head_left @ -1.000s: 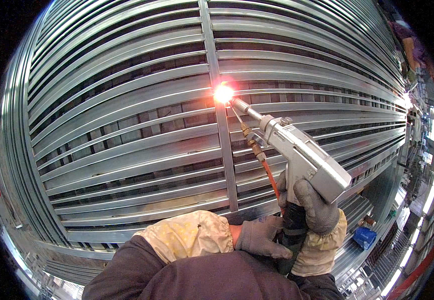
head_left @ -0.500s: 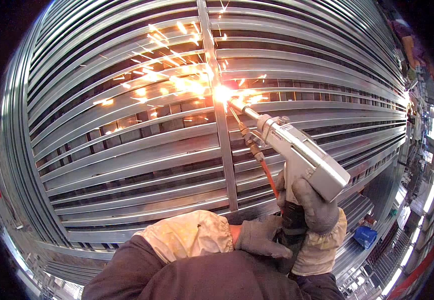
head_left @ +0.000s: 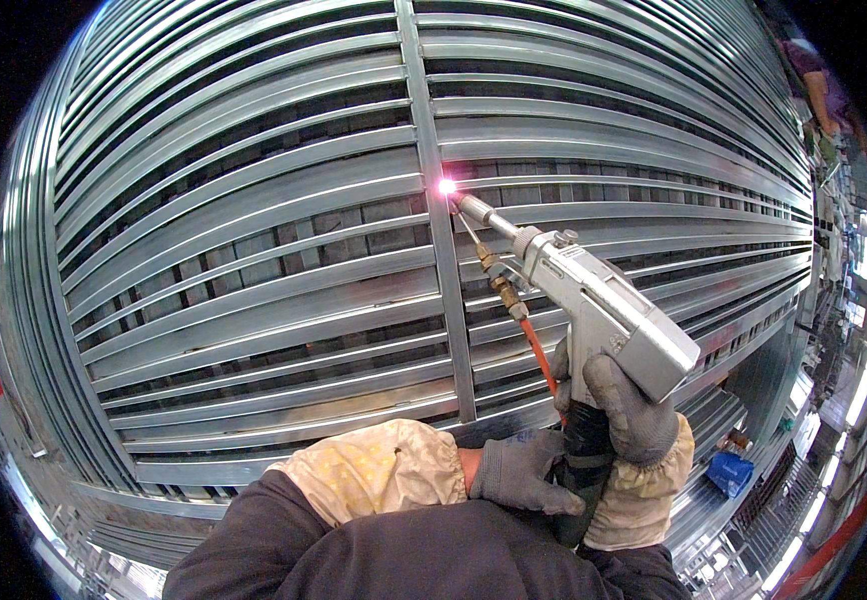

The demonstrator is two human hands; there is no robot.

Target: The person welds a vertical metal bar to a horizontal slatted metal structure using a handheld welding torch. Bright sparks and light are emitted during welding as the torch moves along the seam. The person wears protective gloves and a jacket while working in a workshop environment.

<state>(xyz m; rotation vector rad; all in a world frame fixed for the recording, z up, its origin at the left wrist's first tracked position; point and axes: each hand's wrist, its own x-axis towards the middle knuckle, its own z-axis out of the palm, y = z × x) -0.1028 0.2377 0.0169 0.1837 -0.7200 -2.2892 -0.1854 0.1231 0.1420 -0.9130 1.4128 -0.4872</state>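
My gloved right hand (head_left: pixel 629 410) is closed around the grip of a silver laser welding gun (head_left: pixel 604 300). Its nozzle points up and left, with a small pink-white glow (head_left: pixel 447 187) where the tip meets an upright metal bar (head_left: pixel 451 290). Beside the nozzle runs a brass wire-feed fitting (head_left: pixel 501 283) with an orange-red tube (head_left: pixel 539 350) leading back to the grip. Below the right hand, my gloved left hand (head_left: pixel 522 475) wraps round the black-taped cable (head_left: pixel 586 465) at the gun's lower end. Part of its fingers is hidden behind the cable.
Long metal slats (head_left: pixel 254 310) form a wide frame on both sides of the upright bar, with dark gaps between them. A blue packet (head_left: pixel 729 474) lies at the lower right. Another person (head_left: pixel 816 85) shows at the upper right edge.
The bright burst of sparks flying up and left from the nozzle has gone, leaving a small pink glow at the tip. Both hands and the gun hold nearly the same place.
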